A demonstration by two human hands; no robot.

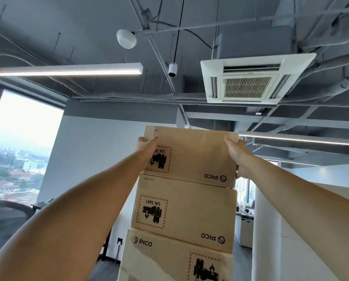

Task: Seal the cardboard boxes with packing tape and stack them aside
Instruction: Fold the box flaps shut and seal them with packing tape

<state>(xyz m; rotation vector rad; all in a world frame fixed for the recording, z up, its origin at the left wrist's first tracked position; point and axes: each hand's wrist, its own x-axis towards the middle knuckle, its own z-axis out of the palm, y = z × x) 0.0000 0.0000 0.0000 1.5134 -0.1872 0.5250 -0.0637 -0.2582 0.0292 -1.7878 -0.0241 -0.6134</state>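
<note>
Three brown PICO cardboard boxes stand in a tall stack in front of me. The top box (195, 155) sits upside down on the middle box (185, 216), which rests on the bottom box (169, 260). My left hand (146, 148) holds the top box at its left edge, thumb on the front face. My right hand (237, 153) holds its right edge, fingers wrapped behind the side. Both arms reach up at head height. No tape roll is in view.
A white pillar (270, 220) stands close to the right of the stack. A grey office chair (5, 222) is at the lower left by a large window (17, 149). A ceiling air-conditioning unit (250, 78) and light bars hang overhead.
</note>
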